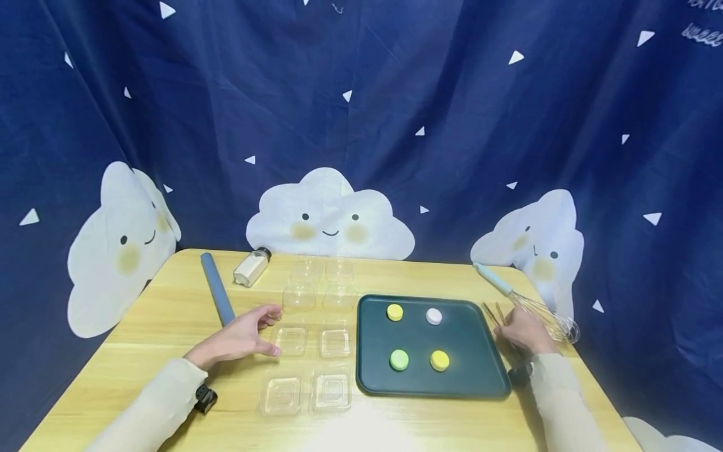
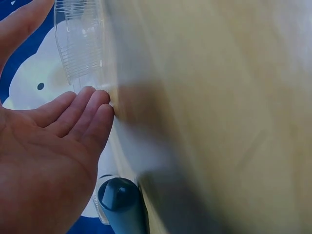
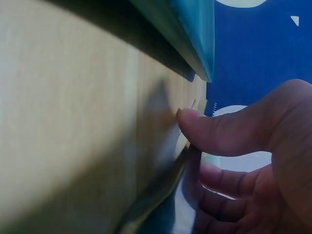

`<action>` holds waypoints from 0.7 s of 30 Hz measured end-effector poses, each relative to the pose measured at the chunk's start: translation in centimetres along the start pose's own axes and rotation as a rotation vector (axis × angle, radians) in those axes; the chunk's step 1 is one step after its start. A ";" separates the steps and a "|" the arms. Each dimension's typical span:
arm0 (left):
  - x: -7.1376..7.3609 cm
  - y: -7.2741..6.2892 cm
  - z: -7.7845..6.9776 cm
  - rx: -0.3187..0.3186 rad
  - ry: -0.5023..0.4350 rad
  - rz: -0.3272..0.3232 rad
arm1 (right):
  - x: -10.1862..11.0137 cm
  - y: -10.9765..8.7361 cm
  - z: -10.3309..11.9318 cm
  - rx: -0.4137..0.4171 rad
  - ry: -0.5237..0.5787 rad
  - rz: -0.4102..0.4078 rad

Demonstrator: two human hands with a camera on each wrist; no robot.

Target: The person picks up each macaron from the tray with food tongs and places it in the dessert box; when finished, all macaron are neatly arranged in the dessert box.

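My left hand (image 1: 240,339) hovers beside a clear plastic box (image 1: 290,339), thumb and fingers spread apart around its left side. In the left wrist view the palm shows with straight fingers (image 2: 83,114) near a ridged clear plastic box (image 2: 80,44). At the right, my right hand (image 1: 528,331) grips a pair of metal tongs (image 1: 500,312) just past the tray, their tips pointing away from me. The right wrist view has the thumb pressed against the metal of the tongs (image 3: 187,175), with the other fingers curled behind.
A dark green tray (image 1: 418,383) carries two yellow macarons (image 1: 395,312), a pale pink macaron (image 1: 433,316) and a green macaron (image 1: 398,360). Several clear boxes stand left of it. A blue rolling pin (image 1: 217,289), a shaker jar (image 1: 251,267) and a whisk (image 1: 494,279) lie around.
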State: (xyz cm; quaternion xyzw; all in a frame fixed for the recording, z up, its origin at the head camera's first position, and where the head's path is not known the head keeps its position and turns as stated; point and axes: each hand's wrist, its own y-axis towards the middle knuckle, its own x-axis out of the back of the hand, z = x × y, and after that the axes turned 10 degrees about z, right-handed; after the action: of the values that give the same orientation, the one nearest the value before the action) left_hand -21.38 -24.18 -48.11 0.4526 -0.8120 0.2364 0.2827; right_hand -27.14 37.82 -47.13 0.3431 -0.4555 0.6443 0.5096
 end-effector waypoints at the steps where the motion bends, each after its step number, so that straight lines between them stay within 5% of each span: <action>1: 0.0 0.0 0.1 0.001 0.001 -0.003 | 0.0 0.0 0.0 -0.004 0.006 0.000; 12: 0.0 -0.2 -0.4 0.006 -0.001 -0.004 | 0.5 0.0 -0.5 -0.040 0.085 -0.068; 21: -0.1 -0.2 -0.5 0.005 -0.013 0.000 | 0.8 0.0 0.2 0.051 0.099 -0.205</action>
State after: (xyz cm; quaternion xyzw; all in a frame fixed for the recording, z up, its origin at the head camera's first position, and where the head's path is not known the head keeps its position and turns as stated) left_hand -21.05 -23.91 -47.77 0.4546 -0.8133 0.2356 0.2763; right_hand -27.31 37.94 -46.29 0.3683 -0.3757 0.6165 0.5858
